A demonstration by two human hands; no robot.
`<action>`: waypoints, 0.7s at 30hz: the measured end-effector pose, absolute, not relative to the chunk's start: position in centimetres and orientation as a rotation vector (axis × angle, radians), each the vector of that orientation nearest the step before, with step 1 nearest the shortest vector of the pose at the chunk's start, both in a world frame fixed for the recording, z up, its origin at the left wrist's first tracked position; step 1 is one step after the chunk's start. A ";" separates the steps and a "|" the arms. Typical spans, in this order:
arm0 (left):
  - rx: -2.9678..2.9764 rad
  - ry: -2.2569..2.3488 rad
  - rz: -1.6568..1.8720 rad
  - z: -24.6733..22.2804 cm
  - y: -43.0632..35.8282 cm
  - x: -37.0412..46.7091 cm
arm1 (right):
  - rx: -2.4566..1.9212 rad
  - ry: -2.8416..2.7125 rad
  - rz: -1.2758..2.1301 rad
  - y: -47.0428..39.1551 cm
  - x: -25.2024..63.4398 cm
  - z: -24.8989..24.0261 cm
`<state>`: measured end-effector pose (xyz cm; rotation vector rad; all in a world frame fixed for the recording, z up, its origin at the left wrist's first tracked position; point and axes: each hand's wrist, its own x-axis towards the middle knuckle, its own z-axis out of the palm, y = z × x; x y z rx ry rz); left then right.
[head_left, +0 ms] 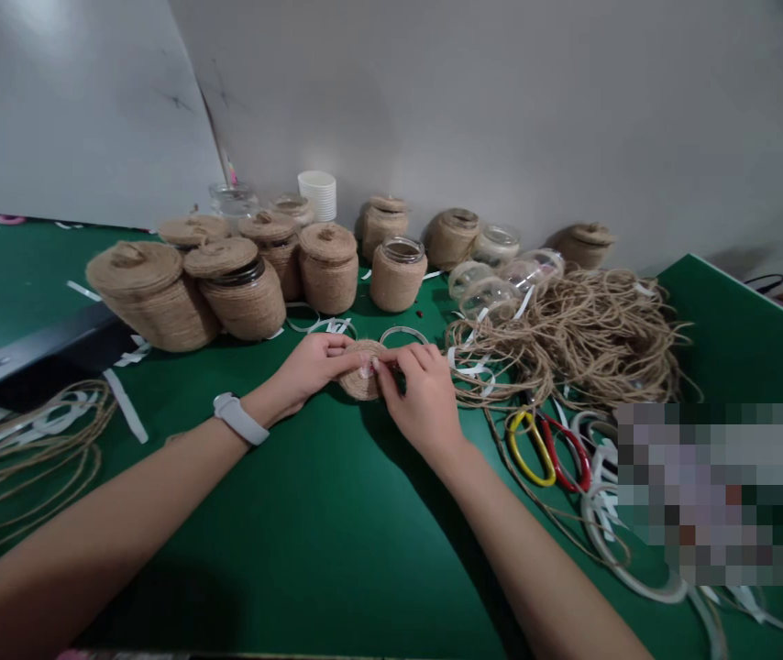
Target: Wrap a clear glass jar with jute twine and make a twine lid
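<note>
Between my hands, just above the green table, is a round twine-wrapped disc (358, 387) like the lids on the jars, with a small pale patch at its middle. My left hand (313, 368), with a pale band on the wrist, grips the disc's left side between thumb and fingers. From the right, my right hand (423, 396) pinches at the pale patch; what its fingertips hold is too small to make out. A thin pale ring (403, 332) lies just behind the disc.
Twine-wrapped jars (328, 275) stand along the back, near stacked white cups (318, 194). A twine heap (598, 330) lies right, behind scissors (549, 451) with yellow and red handles. Clear round lids (489, 298) sit beside the heap. A dark metal bar (48, 362) and loose twine (82, 458) are left.
</note>
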<state>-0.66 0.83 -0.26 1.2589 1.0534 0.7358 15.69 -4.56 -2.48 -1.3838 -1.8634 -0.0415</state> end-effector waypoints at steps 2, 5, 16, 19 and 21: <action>1.233 1.065 0.794 -0.5 0.8 -0.5 | -1.436 -1.835 -0.063 -4.5 15.7 -2.5; 1.222 1.079 0.883 -0.8 0.9 -0.4 | -1.483 -1.805 -0.068 -4.5 15.8 -2.5; 1.203 0.926 0.930 -0.8 0.8 -0.4 | -1.433 -1.796 -0.035 -4.3 15.9 -2.7; 1.161 0.931 0.882 -0.5 0.8 -0.4 | -1.426 -1.790 -0.012 -4.3 15.9 -2.7; 1.138 0.949 0.835 -0.4 0.8 -0.4 | -1.423 -1.777 0.013 -4.3 16.0 -2.7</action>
